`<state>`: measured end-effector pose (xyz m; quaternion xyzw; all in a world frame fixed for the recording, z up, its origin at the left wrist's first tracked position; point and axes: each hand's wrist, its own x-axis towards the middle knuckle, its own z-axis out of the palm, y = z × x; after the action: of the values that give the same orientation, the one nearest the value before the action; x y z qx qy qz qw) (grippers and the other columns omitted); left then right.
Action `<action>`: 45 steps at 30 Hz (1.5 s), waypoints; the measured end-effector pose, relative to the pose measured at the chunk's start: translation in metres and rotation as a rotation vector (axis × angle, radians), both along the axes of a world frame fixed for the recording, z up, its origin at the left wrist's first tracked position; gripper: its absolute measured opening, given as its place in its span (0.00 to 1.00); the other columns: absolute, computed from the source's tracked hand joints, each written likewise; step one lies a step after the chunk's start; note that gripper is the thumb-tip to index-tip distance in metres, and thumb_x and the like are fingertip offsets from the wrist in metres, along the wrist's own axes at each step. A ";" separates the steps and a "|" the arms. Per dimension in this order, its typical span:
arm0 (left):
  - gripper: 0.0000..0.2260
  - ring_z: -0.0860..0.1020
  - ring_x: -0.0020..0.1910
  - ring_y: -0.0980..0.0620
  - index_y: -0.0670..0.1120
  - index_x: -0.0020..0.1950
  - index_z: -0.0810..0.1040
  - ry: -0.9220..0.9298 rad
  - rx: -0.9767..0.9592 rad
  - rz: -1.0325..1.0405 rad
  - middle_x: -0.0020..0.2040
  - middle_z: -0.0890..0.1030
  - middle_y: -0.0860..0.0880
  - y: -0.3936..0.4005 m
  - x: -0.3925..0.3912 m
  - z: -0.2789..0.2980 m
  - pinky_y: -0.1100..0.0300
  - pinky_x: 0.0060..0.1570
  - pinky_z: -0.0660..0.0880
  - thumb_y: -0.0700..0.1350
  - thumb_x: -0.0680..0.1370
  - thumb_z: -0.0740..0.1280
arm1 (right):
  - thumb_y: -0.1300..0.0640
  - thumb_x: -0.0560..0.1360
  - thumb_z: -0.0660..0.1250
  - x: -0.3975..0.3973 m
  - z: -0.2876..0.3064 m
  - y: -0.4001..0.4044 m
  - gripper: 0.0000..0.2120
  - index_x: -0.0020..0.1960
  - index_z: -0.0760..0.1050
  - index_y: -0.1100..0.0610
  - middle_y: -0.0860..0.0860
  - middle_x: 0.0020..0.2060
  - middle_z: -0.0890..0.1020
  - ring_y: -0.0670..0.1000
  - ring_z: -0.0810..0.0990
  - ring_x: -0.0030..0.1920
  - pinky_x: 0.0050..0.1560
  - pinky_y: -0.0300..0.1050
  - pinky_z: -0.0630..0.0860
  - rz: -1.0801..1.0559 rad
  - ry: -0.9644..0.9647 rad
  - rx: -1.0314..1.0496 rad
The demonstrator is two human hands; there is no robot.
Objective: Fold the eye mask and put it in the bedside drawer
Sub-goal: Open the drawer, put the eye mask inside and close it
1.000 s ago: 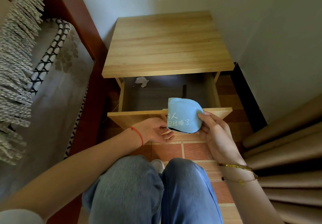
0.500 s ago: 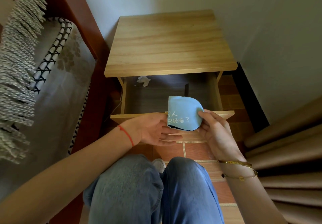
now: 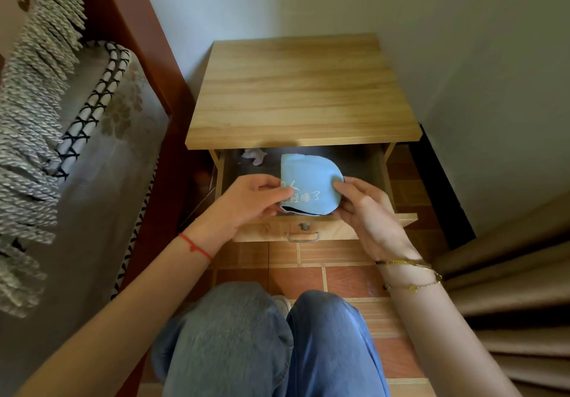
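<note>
The light blue eye mask [image 3: 310,179], folded in half with white lettering on its face and a dark inner side at the lower edge, is held above the open drawer [image 3: 336,230] of the wooden bedside table [image 3: 300,94]. My left hand [image 3: 251,200] pinches its left edge. My right hand [image 3: 365,208] pinches its right edge. The mask hangs over the drawer's front part, above the dark interior.
A crumpled white scrap [image 3: 254,156] lies at the drawer's back left. A metal handle [image 3: 303,236] hangs on the drawer front. A bed with a red-brown frame [image 3: 145,45] stands at left, beige curtains [image 3: 509,288] at right, my jeans-clad knees [image 3: 271,341] below.
My left hand came up from the drawer front and took hold of the mask's left edge. Both hands carried the mask forward over the open drawer.
</note>
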<state>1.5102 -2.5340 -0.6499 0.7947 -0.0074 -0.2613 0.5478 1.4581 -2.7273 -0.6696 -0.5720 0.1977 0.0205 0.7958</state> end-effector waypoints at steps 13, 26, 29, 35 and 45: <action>0.10 0.82 0.45 0.54 0.44 0.51 0.82 0.086 0.185 0.004 0.45 0.84 0.47 -0.011 0.067 -0.062 0.63 0.47 0.79 0.46 0.73 0.73 | 0.60 0.74 0.69 0.091 -0.044 -0.014 0.18 0.62 0.74 0.62 0.59 0.56 0.79 0.54 0.81 0.50 0.49 0.46 0.81 0.270 0.302 -0.656; 0.13 0.83 0.50 0.46 0.38 0.54 0.81 0.218 0.422 -0.193 0.51 0.84 0.41 -0.017 0.089 -0.091 0.53 0.55 0.80 0.43 0.73 0.73 | 0.66 0.72 0.70 0.120 -0.086 -0.004 0.07 0.50 0.75 0.62 0.58 0.47 0.80 0.52 0.82 0.35 0.44 0.46 0.83 0.481 0.543 -0.811; 0.10 0.83 0.50 0.46 0.39 0.51 0.81 0.259 0.469 -0.294 0.50 0.84 0.41 -0.020 0.090 -0.095 0.52 0.57 0.79 0.44 0.74 0.72 | 0.65 0.72 0.70 0.120 -0.091 -0.004 0.12 0.55 0.76 0.65 0.60 0.52 0.80 0.53 0.84 0.37 0.37 0.43 0.82 0.522 0.556 -0.886; 0.12 0.81 0.54 0.44 0.39 0.56 0.80 0.285 0.522 -0.345 0.54 0.83 0.40 -0.027 0.090 -0.102 0.49 0.60 0.77 0.45 0.76 0.69 | 0.64 0.74 0.67 0.121 -0.095 -0.001 0.16 0.61 0.72 0.65 0.62 0.60 0.76 0.60 0.80 0.54 0.56 0.50 0.79 0.550 0.545 -1.022; 0.14 0.81 0.56 0.42 0.38 0.58 0.79 0.218 0.509 -0.336 0.56 0.82 0.38 -0.022 0.085 -0.095 0.47 0.62 0.75 0.44 0.76 0.68 | 0.62 0.74 0.69 0.114 -0.090 -0.003 0.19 0.63 0.71 0.66 0.61 0.61 0.75 0.59 0.78 0.58 0.49 0.45 0.74 0.604 0.536 -1.158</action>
<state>1.5949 -2.5556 -0.7448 0.8613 -0.0140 -0.4251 0.2781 1.5716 -2.7301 -0.7597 -0.9086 0.1986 0.2722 0.2467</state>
